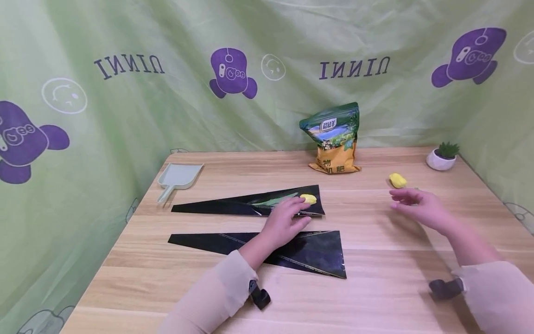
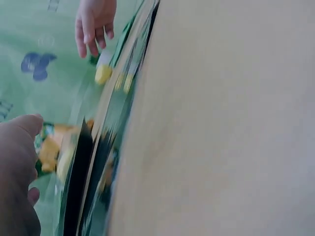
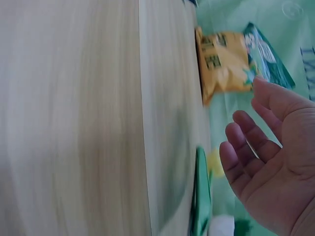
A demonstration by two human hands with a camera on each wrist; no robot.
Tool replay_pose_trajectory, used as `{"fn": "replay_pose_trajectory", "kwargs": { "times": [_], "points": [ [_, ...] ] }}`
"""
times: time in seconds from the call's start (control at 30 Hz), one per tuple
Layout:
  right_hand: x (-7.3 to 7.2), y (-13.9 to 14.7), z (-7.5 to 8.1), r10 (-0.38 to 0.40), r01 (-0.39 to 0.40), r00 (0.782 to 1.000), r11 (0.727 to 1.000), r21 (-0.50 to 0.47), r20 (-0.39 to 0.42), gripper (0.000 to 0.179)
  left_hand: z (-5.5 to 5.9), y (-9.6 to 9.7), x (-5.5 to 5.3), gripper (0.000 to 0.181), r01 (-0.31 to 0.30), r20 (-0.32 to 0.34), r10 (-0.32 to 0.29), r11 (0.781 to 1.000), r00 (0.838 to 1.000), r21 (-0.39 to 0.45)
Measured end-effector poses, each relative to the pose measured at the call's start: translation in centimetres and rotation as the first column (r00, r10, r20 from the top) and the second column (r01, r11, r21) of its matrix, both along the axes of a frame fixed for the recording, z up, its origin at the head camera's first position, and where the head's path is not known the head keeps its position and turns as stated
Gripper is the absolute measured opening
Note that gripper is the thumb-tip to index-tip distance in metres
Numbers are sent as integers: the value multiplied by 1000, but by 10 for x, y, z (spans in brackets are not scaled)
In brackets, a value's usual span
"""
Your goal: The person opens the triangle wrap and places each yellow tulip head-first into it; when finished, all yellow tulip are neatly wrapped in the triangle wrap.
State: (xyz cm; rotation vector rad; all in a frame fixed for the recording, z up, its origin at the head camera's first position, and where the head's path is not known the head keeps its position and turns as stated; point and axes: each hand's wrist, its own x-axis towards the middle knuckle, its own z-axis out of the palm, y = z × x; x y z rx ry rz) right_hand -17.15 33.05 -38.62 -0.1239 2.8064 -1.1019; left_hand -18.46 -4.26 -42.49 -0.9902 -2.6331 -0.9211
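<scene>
The left hand (image 1: 285,220) is loosely spread over the far black wrapper (image 1: 221,205), hiding some green stem (image 1: 271,202). Its yellow flower (image 1: 309,199) shows at two o'clock from the hand. The right hand (image 1: 422,209) is wide, holding nothing; another yellow flower (image 1: 397,180) sits at its eleven o'clock. The left arm (image 1: 221,290) covers some of the near black wrapper (image 1: 319,250).

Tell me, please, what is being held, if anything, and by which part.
Nothing is held; the left hand and the right hand are both empty.
</scene>
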Motion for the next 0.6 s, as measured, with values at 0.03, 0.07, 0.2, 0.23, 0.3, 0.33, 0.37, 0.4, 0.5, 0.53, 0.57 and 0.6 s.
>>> {"fn": "replay_pose_trajectory", "kwargs": {
  "times": [0.03,0.07,0.2,0.23,0.3,0.33,0.37,0.4,0.5,0.53,0.57,0.6],
  "points": [
    [2,5,1,-7,7,1000,1000,3,-7,56,0,1,4,38,9,10,-9,1000,1000,-4],
    [5,11,1,-17,17,1000,1000,5,-14,56,0,1,9,39,20,23,-19,1000,1000,-9],
    [14,35,-1,-59,60,998,998,32,-14,62,0,4,26,43,66,90,-63,997,994,-40],
    [16,41,-2,-68,68,998,997,43,-10,63,-1,4,29,43,81,101,-76,996,992,-46],
    [20,53,-5,-78,77,997,994,73,6,67,-2,5,34,43,111,106,-104,992,989,-66],
    [22,59,-7,-77,76,997,993,93,13,68,-3,6,36,43,123,103,-115,989,988,-77],
    [24,64,-9,-83,80,996,990,115,22,70,-4,7,37,42,135,104,-126,987,987,-84],
    [25,69,-11,-79,74,996,989,124,33,70,-5,8,39,42,144,101,-134,985,986,-96],
    [30,84,-16,-76,66,996,983,173,48,70,-7,10,43,42,156,103,-144,980,984,-120],
    [32,88,-18,-71,61,996,982,178,48,69,-7,10,45,42,157,105,-145,980,984,-123],
    [33,92,-20,-66,56,997,981,185,46,68,-7,11,46,42,156,108,-143,980,984,-126],
    [34,95,-21,-62,52,997,981,188,45,67,-8,11,47,42,157,112,-143,979,983,-127]
  ]
}}
